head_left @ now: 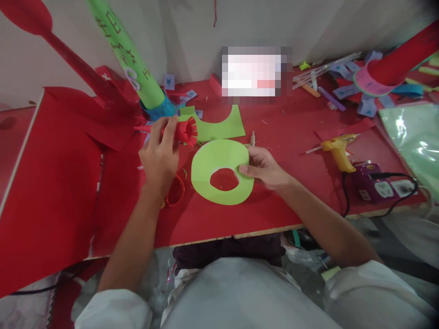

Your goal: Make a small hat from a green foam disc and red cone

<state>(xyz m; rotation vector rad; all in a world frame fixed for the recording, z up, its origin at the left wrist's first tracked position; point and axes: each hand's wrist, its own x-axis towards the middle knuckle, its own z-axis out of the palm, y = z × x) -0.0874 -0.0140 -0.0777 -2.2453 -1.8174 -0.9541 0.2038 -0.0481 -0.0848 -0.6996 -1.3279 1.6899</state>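
Red cone (188,132), green ring (219,153), hands (159,153) (264,165) apart

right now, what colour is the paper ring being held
The paper ring is lime green, seen in the head view.

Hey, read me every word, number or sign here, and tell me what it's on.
Green tube: brown handwritten characters; one resembles "H", the rest unclear.
Blue paper slips: dark stars.
Blue band, pink band: marks too small to read.
Purple electrical box: white label, too blurred.
Lime paper ring, red fringed paper cone: no text visible.
Pixelated patch: unreadable.
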